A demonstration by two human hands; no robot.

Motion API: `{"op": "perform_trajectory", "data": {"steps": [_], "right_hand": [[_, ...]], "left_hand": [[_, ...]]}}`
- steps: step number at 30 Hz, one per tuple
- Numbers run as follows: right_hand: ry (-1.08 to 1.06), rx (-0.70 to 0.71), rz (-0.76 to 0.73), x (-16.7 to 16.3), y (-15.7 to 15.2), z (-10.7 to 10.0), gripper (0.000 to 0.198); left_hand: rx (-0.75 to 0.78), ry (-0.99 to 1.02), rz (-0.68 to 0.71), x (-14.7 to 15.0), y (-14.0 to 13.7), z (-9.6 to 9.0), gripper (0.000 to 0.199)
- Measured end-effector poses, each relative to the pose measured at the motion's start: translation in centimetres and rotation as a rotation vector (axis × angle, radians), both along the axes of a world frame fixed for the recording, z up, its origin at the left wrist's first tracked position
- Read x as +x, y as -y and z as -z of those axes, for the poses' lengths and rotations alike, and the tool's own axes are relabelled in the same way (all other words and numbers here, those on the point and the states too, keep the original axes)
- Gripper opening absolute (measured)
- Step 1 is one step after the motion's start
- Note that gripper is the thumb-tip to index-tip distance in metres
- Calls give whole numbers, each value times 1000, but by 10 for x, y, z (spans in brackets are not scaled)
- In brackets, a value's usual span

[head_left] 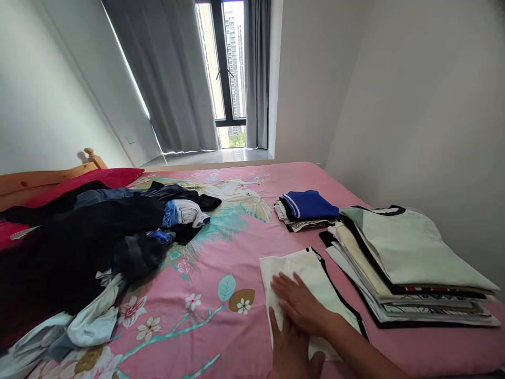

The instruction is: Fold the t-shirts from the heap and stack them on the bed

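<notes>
A folded off-white garment with black trim (327,295) lies flat on the bed in front of me. My right hand (303,305) is pressed on its upper middle, palm down with the fingers stretched out. Nearer to me, my left hand (290,347) rests on the same garment, fingers spread, partly under the right hand. Neither hand grips anything. Just to the right is a tall stack of folded shirts (418,252), a pale green one on top. Beyond the garment sits a smaller folded pile with a blue item (311,204) on top.
A loose heap of mostly dark clothes (79,242) covers the bed's left side, with white pieces at its edges. The pink floral bedsheet (221,347) shows between heap and stacks. At the back are a wooden headboard (43,179), grey curtains (165,79) and a window.
</notes>
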State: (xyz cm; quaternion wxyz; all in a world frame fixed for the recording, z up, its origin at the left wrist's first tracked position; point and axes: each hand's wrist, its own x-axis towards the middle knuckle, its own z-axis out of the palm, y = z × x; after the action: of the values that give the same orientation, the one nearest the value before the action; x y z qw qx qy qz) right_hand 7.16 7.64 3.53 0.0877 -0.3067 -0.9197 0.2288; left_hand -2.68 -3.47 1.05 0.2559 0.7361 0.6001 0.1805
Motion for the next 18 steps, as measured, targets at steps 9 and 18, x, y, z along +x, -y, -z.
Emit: {"op": "perform_trajectory", "data": {"steps": [9, 18], "right_hand": [[123, 9, -59, -67, -44, 24, 55], [171, -183, 128, -74, -105, 8, 67]], "left_hand": [[-66, 60, -2, 0, -1, 5, 74], [-133, 32, -629, -24, 35, 13, 69]]}}
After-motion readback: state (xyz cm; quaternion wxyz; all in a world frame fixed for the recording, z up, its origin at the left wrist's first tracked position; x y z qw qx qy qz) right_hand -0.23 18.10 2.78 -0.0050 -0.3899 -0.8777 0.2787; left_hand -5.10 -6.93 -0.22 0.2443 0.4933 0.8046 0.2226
